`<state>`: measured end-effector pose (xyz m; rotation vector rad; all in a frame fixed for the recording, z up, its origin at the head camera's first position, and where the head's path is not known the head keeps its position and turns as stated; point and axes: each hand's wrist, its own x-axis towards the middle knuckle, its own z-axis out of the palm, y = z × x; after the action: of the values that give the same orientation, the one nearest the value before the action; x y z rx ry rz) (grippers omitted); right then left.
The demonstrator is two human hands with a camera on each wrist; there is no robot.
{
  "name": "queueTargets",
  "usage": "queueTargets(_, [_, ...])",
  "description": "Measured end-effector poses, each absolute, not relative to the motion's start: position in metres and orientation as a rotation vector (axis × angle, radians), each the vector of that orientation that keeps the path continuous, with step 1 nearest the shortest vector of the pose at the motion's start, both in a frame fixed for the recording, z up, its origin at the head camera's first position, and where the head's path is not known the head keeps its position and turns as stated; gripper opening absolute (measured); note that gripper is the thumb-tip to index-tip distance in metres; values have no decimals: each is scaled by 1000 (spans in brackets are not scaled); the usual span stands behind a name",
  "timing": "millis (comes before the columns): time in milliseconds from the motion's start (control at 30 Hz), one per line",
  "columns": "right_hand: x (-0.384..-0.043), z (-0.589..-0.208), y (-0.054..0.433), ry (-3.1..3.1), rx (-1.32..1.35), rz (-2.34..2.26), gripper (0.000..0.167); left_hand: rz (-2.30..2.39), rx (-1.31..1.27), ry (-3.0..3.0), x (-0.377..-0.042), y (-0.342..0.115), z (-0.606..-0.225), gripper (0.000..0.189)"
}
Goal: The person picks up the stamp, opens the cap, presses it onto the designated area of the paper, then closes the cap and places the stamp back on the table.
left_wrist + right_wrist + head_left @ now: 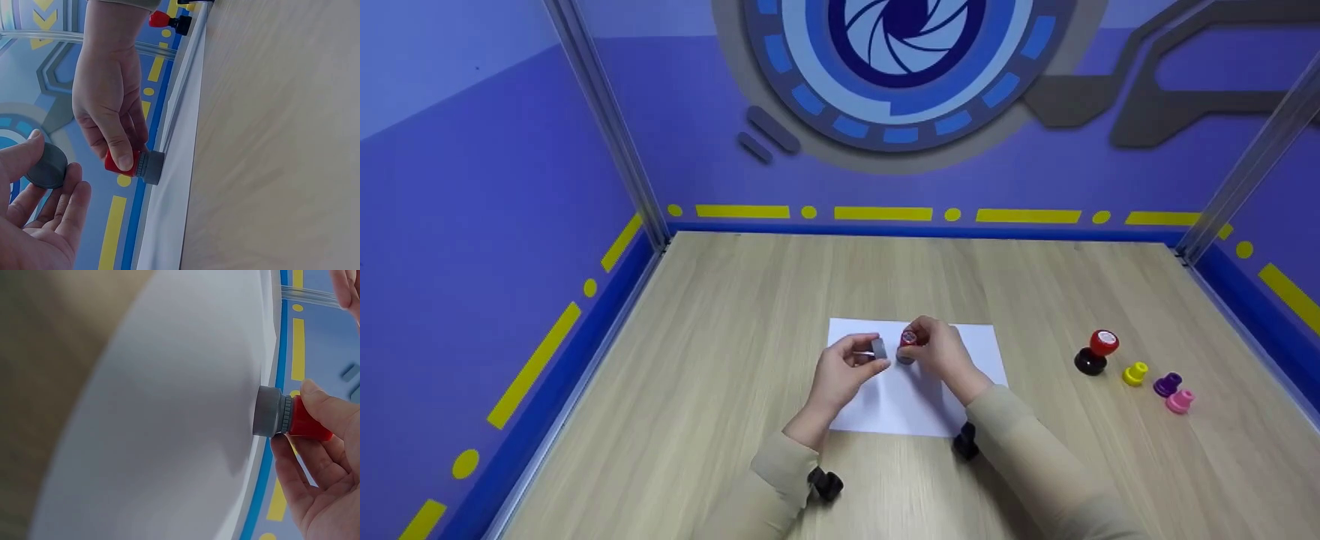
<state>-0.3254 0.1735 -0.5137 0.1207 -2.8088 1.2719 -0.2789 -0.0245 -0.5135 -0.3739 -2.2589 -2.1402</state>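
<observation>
I watched the right hand (pixel 943 351) pinch a red stamp (pixel 286 414) with a grey bottom, its thumb and fingers close together around it. The stamp pointed grey end down near the far edge of the white paper (pixel 915 412); I could not tell if it touched the paper. The left hand (pixel 840 373) held a round grey cap (pixel 49 169) between thumb and fingers, spread just as wide as the cap, near the stamp. The paper lay on the surface (pixel 735 300), well in from its left and right edges. Toward the surface's right edge I saw a red-and-black stamp (pixel 1103 345), a yellow piece (pixel 1135 374), a purple piece (pixel 1168 385) and a pink piece (pixel 1180 402), in a slanted row. Behind the far edge stood a purple wall (pixel 682 135) with yellow bars.
</observation>
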Motion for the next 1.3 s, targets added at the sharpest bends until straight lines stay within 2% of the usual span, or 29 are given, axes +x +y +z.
queueTargets(1300, [-326,-508,173,-2819,120,1284,27,-2130,-368,-2261,-281,-25,-516,42])
